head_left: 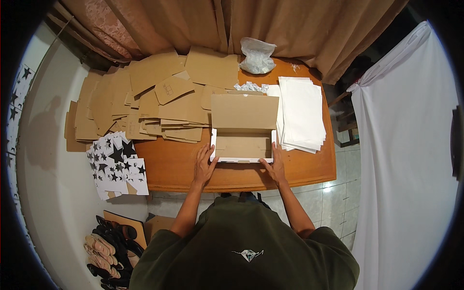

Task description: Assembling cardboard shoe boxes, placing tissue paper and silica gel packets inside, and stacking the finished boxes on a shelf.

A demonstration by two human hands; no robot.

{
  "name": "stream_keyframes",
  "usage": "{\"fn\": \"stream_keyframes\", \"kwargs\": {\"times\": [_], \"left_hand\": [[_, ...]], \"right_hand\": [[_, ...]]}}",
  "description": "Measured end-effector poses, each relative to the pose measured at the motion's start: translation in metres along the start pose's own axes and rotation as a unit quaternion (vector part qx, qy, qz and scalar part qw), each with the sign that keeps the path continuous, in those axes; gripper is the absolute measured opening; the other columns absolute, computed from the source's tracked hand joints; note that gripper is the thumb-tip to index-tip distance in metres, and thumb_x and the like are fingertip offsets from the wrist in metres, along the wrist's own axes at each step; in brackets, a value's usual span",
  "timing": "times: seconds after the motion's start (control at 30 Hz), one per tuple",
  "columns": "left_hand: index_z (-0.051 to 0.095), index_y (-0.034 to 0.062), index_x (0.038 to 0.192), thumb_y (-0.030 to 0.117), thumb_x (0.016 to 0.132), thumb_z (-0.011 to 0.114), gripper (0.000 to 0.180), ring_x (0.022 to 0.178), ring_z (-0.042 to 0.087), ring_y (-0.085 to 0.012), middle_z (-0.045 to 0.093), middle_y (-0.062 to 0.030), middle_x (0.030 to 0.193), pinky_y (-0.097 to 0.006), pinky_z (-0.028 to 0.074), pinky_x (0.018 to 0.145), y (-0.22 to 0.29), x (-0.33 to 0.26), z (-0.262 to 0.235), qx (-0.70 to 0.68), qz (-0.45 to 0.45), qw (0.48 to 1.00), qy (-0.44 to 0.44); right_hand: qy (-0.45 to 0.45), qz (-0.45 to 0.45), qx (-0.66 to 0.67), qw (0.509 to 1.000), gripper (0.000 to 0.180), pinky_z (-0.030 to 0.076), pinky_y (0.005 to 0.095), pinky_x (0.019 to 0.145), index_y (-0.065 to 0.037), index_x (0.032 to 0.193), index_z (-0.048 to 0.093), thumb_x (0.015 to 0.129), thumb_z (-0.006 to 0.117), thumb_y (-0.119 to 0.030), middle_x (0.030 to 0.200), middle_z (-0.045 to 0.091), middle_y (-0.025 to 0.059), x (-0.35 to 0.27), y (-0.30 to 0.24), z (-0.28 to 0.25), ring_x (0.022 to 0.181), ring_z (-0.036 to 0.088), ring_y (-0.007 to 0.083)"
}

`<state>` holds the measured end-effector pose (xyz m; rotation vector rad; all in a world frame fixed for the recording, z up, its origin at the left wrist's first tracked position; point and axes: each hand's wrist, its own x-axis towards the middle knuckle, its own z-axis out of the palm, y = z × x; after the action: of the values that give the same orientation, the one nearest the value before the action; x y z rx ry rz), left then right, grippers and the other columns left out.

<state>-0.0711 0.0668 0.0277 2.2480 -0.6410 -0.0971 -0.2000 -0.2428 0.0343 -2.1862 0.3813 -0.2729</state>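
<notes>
Both hands at desk [309, 169] edge: left hand [205, 166] flat against box [243, 145] left corner, right hand [276, 164] pressing its right corner. Neither grip closed; fingers spread. Lid stands open toward cardboard pile [145, 96].

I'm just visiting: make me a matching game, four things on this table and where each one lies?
Things:
1. open cardboard box
2. white paper stack
3. clear plastic bag
4. star-printed sheets

Places:
A. hanging over the table's left front corner
B. far edge, by the curtain
C. between both hands
D. right of the box

Pairs: 1-C, 2-D, 3-B, 4-A
</notes>
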Motion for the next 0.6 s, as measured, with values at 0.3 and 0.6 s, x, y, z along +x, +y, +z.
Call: {"fn": "stream_keyframes", "kwargs": {"times": [0.3,0.6], "left_hand": [[0.055,0.0064,0.143,0.022,0.099,0.054,0.047,0.152,0.026,-0.0312,0.039,-0.0038,0.162,-0.069,0.009,0.117,0.016,0.002,0.016,0.25,0.038,0.966,0.056],[0.05,0.0086,0.148,0.021,0.096,0.056,0.054,0.153,0.025,-0.0301,0.04,-0.002,0.161,-0.074,0.006,0.115,0.012,-0.006,0.023,0.262,0.026,0.963,0.054]], "right_hand": [[0.081,-0.07,-0.206,0.973,0.078,0.048,0.0484,0.1,-0.005,0.156,0.034,0.095,0.067,-0.041,0.149,0.045,0.0271,0.005,0.008,0.011,0.121,0.057,0.0459],[0.045,-0.01,-0.235,0.971,0.079,0.048,0.0512,0.097,-0.006,0.158,0.03,0.097,0.058,-0.048,0.153,0.042,0.0268,-0.002,0.003,0.013,0.116,0.058,0.046]]}}
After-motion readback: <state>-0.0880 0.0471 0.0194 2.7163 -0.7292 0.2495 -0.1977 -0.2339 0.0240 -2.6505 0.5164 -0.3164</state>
